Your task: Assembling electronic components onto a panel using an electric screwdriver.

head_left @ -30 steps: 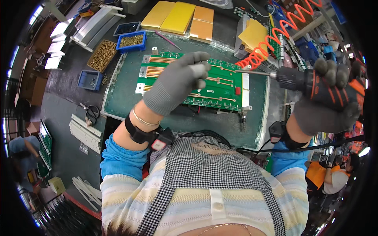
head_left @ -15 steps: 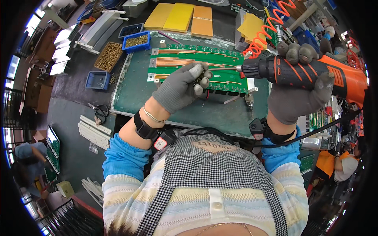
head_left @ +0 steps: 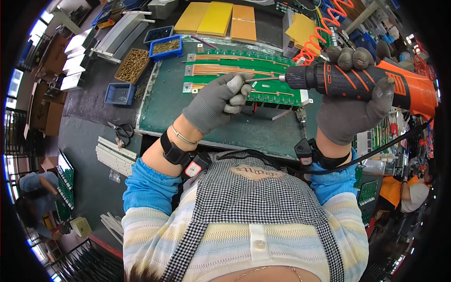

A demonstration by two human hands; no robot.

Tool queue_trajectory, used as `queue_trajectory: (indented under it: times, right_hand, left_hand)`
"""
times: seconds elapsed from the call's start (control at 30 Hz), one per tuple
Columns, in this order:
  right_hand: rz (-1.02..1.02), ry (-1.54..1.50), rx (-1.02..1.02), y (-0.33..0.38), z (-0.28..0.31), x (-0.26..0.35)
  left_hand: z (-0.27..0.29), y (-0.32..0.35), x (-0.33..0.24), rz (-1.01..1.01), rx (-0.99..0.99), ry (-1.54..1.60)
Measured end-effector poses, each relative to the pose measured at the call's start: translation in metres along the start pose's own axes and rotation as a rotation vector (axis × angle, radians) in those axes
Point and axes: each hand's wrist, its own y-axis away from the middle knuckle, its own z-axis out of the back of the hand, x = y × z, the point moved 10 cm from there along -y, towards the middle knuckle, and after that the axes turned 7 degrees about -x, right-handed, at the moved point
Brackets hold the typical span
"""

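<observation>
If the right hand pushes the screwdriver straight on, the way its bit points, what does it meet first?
Probably the left hand: the bit of the electric screwdriver, held in the right hand, already reaches those gloved fingertips. The green circuit board lies behind; depth is unclear.

Orange-and-black power screwdriver (head_left: 361,82), grey gloves on left hand (head_left: 217,101) and right hand (head_left: 350,115). Green circuit board (head_left: 244,75) with copper strips, dark green mat (head_left: 169,110). Blue bins (head_left: 165,47), yellow pads (head_left: 217,18), orange coiled hose (head_left: 324,28). Black-white checked apron (head_left: 253,207), blue sleeve cuffs (head_left: 148,185).
</observation>
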Motion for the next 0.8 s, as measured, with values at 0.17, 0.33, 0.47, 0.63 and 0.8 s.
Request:
queue_trajectory:
  times: [0.17,0.33,0.47,0.63,0.8]
  right_hand:
    - [-0.026,0.048,-0.077,-0.001,0.005,0.001]
    - [-0.031,0.096,-0.291,-0.001,0.022,-0.002]
    - [-0.004,0.106,-0.308,-0.003,0.021,-0.012]
    - [-0.020,0.227,-0.121,0.001,-0.002,-0.033]
    - [-0.096,0.323,-0.029,0.012,-0.012,-0.061]
  left_hand:
    - [0.005,0.000,-0.013,-0.190,-0.124,-0.191]
    - [-0.001,0.005,-0.030,-0.366,-0.233,-0.512]
    - [0.011,0.027,-0.042,-0.360,-0.365,-0.575]
    - [0.023,0.097,-0.116,-0.804,-0.721,-1.468]
    - [0.035,0.082,-0.094,-0.857,-0.538,-1.714]
